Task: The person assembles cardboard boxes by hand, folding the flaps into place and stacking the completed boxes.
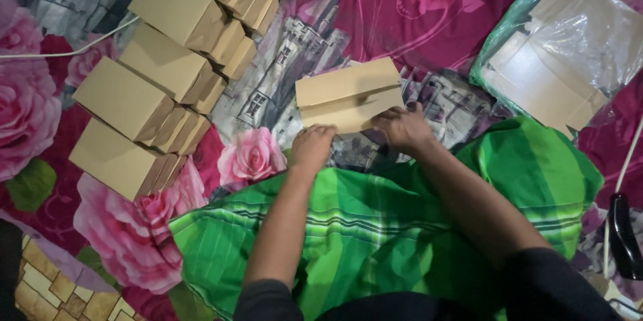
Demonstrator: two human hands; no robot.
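Folding a flat cardboard box blank (pixel 348 95) on the floral bedsheet (pixel 375 20).

Left hand (pixel 312 147) and right hand (pixel 402 127) both press its near edge, fingers curled on the card; judged mid-fold, flaps need tucking next. Finished boxes (pixel 154 80) crowd left of it; bagged blanks (pixel 556 60) right; open cloth beyond.

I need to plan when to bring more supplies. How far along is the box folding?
Done: a cluster of folded brown cardboard boxes stands in rows on the floral cloth. In hand: the left hand and right hand press on a half-folded brown cardboard box. Left: flat brown cardboard blanks lie in a clear plastic bag; how many, I cannot tell.
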